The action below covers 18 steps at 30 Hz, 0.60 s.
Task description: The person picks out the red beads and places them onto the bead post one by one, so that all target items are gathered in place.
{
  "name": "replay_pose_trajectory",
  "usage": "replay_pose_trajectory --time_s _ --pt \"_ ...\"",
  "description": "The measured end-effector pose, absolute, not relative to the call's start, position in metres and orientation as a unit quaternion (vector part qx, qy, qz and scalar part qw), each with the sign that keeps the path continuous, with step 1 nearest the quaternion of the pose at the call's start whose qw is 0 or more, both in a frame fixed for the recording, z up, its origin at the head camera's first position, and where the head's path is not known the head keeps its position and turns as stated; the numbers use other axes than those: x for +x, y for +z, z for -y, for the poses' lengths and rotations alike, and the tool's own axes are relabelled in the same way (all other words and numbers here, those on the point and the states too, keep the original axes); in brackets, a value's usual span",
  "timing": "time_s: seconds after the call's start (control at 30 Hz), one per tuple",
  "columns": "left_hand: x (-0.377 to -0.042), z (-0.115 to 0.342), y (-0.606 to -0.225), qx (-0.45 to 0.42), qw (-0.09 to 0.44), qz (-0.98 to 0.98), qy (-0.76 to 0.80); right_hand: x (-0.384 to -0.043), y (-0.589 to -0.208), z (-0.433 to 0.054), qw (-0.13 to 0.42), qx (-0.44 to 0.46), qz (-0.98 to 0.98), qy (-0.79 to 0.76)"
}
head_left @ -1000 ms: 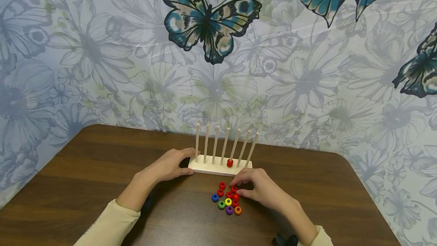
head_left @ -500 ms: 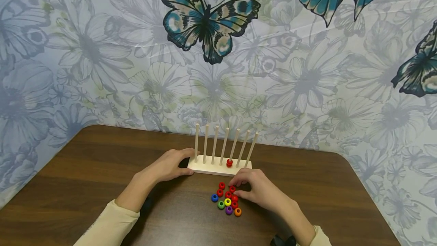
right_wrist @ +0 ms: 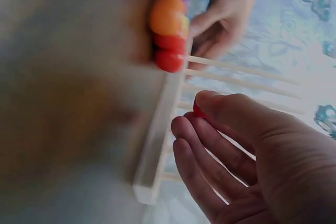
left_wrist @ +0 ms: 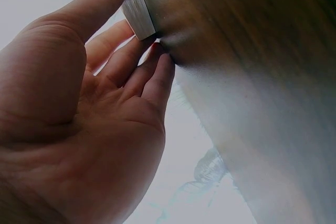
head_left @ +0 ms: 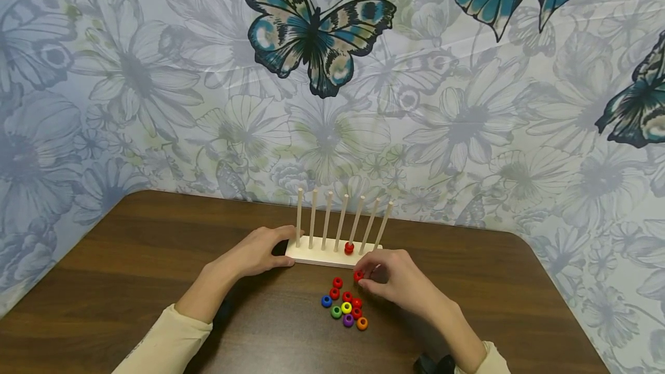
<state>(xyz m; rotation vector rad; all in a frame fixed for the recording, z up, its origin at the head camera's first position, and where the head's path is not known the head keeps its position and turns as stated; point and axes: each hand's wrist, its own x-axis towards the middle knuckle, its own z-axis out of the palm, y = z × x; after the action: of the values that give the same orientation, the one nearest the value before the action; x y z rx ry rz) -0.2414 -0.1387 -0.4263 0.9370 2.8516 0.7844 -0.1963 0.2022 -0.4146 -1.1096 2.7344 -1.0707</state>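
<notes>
My left hand [head_left: 260, 251] grips the left end of a pale wooden peg stand [head_left: 317, 255], thumb at the front edge and fingers behind; the left wrist view shows the stand's end [left_wrist: 139, 17] between thumb and fingers. Several upright pegs rise from the base, and red beads [head_left: 349, 249] are stacked low on one of them. My right hand [head_left: 397, 275] pinches a red bead [head_left: 358, 276] between thumb and index finger, in front of the stand's right part. In the right wrist view this bead [right_wrist: 198, 109] is mostly hidden by the thumb.
Loose beads lie on the brown table [head_left: 249, 328] before the stand: several red, plus a blue bead [head_left: 326, 301], a green bead [head_left: 336, 312], a yellow bead [head_left: 346, 307], a purple bead [head_left: 348, 321] and an orange bead [head_left: 362, 323]. A butterfly-patterned wall covering [head_left: 332, 131] stands behind.
My right hand has picked a red bead out of the group and moved it slightly up toward the stand. The left hand has stayed on the stand's end.
</notes>
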Motion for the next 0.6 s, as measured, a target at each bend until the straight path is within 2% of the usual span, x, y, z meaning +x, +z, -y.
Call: replay_pose_trajectory --time_s 0.17,0.43,0.6 --pt "-0.241 0.139 -0.426 0.295 0.024 -0.921 0.253 -0.198 -0.393 -0.204 -0.057 -0.361 -0.864 -0.347" --pt "-0.241 0.137 -0.427 0.296 0.020 -0.923 0.247 -0.196 -0.354 -0.208 -0.184 -0.338 -0.862 -0.330" --pt "-0.241 0.136 -0.427 0.289 0.027 -0.922 0.254 -0.198 -0.337 -0.211 -0.230 -0.325 -0.851 -0.343"
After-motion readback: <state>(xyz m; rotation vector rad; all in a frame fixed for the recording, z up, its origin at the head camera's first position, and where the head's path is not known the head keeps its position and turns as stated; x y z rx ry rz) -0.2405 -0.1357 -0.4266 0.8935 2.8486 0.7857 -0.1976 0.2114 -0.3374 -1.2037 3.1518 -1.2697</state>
